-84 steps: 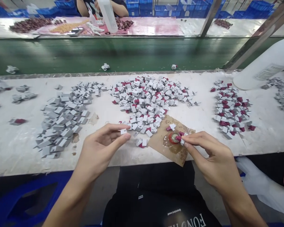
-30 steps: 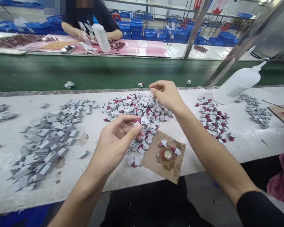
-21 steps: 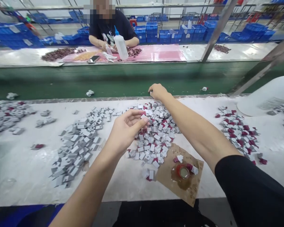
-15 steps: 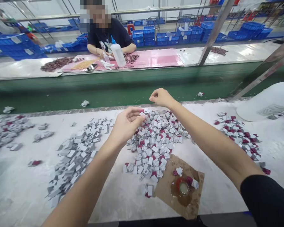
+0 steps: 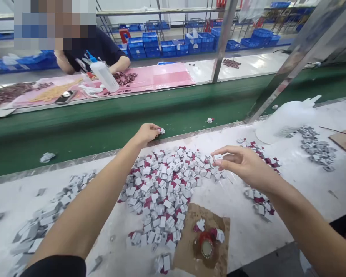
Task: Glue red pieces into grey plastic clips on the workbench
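Observation:
My left hand [image 5: 147,133] reaches past the table edge to the green conveyor belt [image 5: 118,127]. Its fingertips pinch a small grey-and-magenta plastic piece [image 5: 162,131]. Over the right end of the middle pile hovers my right hand [image 5: 239,165], thumb and fingers closed on a small light-grey plastic block [image 5: 218,157]. Beneath both hands spreads the pile of grey and magenta blocks [image 5: 164,188]. In front of it, a brown cardboard sheet [image 5: 190,246] carries a small round cap [image 5: 207,249] in a wet, reddish-brown stain, with a couple of pieces beside it.
Grey pieces [image 5: 54,211] lie at left, partly behind my left forearm. At right are more grey-and-magenta pieces [image 5: 259,204] and a white plastic container [image 5: 285,121]. A metal post [image 5: 225,42] rises beyond the belt. A co-worker [image 5: 103,50] sits across, behind a squeeze bottle [image 5: 105,75].
The view has swung right. My left hand has gone from above the pile out to the belt with its piece. My right hand has come back from the belt and now holds a grey block.

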`<state>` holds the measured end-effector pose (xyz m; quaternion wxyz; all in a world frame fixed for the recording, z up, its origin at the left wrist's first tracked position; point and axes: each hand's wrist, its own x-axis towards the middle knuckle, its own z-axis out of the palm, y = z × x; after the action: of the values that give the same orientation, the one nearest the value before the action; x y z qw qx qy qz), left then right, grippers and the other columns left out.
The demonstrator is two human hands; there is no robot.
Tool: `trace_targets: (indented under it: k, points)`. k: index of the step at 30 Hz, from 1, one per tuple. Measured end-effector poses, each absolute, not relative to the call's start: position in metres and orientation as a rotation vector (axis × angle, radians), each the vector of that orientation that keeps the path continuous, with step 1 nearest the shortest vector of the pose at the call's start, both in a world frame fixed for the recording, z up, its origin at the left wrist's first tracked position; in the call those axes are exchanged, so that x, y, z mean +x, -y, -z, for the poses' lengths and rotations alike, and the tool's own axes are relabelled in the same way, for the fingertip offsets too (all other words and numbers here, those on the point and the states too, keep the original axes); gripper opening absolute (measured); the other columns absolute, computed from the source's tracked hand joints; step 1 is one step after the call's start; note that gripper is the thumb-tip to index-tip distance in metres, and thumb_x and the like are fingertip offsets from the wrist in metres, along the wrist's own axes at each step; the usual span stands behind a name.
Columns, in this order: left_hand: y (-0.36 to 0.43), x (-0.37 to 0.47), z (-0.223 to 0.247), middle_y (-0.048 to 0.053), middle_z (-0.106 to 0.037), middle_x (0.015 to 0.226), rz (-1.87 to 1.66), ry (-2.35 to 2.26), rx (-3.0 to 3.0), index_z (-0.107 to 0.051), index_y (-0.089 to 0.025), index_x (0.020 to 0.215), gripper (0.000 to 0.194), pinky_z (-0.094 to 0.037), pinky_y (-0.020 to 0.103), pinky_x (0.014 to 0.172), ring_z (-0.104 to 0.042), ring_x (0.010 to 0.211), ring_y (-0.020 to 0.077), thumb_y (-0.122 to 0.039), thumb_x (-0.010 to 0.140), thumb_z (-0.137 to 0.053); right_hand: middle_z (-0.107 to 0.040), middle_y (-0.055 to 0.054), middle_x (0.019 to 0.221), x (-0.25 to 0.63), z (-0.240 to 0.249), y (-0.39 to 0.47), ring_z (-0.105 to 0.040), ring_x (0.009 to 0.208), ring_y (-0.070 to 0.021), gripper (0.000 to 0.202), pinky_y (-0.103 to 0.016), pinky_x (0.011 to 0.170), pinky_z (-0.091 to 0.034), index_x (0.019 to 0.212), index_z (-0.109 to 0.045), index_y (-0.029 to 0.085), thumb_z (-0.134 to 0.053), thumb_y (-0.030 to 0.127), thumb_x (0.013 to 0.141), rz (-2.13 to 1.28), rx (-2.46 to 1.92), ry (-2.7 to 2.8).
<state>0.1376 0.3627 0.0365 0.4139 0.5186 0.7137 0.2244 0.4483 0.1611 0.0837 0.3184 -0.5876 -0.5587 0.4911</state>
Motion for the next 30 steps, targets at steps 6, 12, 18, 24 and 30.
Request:
trace_targets:
  k: [6, 12, 18, 24, 30]
  points:
    - [-0.358, 0.131, -0.04, 0.012, -0.077, 0.136, -0.623, -1.857, 1.364, -0.075, -0.017, 0.138, 0.036, -0.07, 0.045, 0.099, -0.078, 0.116, 0.0253, -0.04, 0.111, -0.079, -0.089, -0.01, 0.098, 0.428, -0.072, -0.129, -0.084, 0.086, -0.0266, 0.045, -0.043, 0.083, -0.07, 0.113, -0.092, 0.022, -0.102, 0.055, 0.085, -1.269, -1.409, 1.169]
    - [-0.276, 0.121, -0.072, 0.015, -0.068, 0.153, -0.831, -1.696, 1.601, -0.073, -0.014, 0.14, 0.036, -0.059, 0.05, 0.119, -0.069, 0.135, 0.0305, -0.035, 0.11, -0.076, -0.085, -0.008, 0.107, 0.388, -0.061, -0.104, -0.087, 0.092, -0.025, 0.04, -0.039, 0.084, -0.073, 0.108, -0.089, 0.022, -0.105, 0.051, 0.085, -1.353, -1.217, 0.896]
    - [-0.117, 0.127, -0.097, 0.009, -0.081, 0.131, -0.807, -1.102, 1.704, -0.08, -0.028, 0.134, 0.029, -0.063, 0.043, 0.102, -0.076, 0.119, 0.0272, -0.043, 0.109, -0.076, -0.083, -0.001, 0.095, 0.346, -0.065, -0.063, -0.081, 0.077, -0.015, 0.031, -0.03, 0.08, -0.07, 0.107, -0.091, 0.029, -0.105, 0.048, 0.087, -1.384, -1.068, 0.864]
    - [-0.039, 0.125, -0.071, 0.006, -0.079, 0.111, -1.024, -0.983, 1.438, -0.081, -0.025, 0.117, 0.012, -0.064, 0.037, 0.093, -0.078, 0.1, 0.0212, -0.033, 0.112, -0.072, -0.087, -0.004, 0.09, 0.325, -0.068, -0.026, -0.085, 0.08, -0.0213, 0.031, -0.032, 0.077, -0.072, 0.105, -0.089, 0.027, -0.102, 0.051, 0.09, -1.433, -1.14, 1.01]
    - [0.022, 0.112, -0.048, 0.008, -0.078, 0.112, -0.991, -1.027, 1.262, -0.081, -0.027, 0.111, 0.015, -0.068, 0.038, 0.091, -0.079, 0.101, 0.0238, -0.04, 0.111, -0.073, -0.091, -0.007, 0.106, 0.323, -0.071, 0.022, -0.09, 0.095, -0.0278, 0.02, -0.034, 0.084, -0.076, 0.108, -0.094, 0.03, -0.097, 0.045, 0.095, -1.369, -1.294, 1.356]
